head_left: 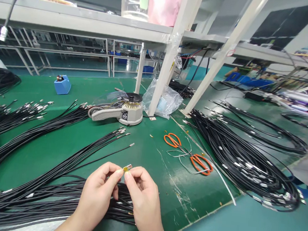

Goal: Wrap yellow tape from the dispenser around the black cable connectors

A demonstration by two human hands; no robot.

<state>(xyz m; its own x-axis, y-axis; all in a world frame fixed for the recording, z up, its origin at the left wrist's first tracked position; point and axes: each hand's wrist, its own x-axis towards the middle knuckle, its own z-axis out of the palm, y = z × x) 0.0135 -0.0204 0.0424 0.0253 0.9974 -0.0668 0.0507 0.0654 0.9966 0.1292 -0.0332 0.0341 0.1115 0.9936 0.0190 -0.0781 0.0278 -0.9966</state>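
Observation:
Both hands meet low in the middle of the head view, above the green table [150, 151]. Between their fingertips is a small silver cable connector [129, 167] with yellow tape [125, 169] at its base. My left hand [99, 190] pinches the taped part from the left, fingers curled. From the right, my right hand [144, 198] presses thumb and forefinger against the same piece. Under the hands lies a bundle of black cables [64, 194]. The cable behind the held connector is hidden by my fingers.
A round tape dispenser [130, 115] stands ahead, with a blue holder [62, 85] farther left. Orange-handled scissors [177, 144] lie to the right among white strings. Coiled black cables [237, 156] spread beyond them. White posts [163, 73] rise to a shelf [97, 24].

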